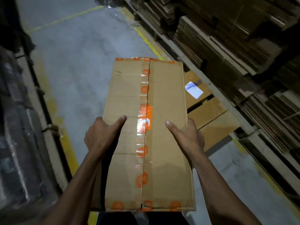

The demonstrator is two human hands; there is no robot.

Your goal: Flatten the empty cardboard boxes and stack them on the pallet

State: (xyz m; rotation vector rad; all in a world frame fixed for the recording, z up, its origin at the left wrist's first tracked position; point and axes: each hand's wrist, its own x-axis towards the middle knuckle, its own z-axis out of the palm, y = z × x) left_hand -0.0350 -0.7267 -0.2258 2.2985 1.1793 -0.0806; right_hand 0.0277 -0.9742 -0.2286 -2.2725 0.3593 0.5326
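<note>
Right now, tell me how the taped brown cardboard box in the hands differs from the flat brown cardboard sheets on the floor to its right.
The taped brown cardboard box is held up by the left hand and right hand; the flat brown cardboard sheets lie on the floor. The box carries orange-printed tape; one sheet bears a white label. Both are brown cardboard.

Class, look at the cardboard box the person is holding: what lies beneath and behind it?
Beneath the taped cardboard box lies grey concrete floor. Behind its right edge, flattened cardboard boxes show, one bearing a white label. How far they extend under the box is hidden.

Warehouse, stacked flattened cardboard (227, 51), yellow-lined floor (84, 65)
</note>
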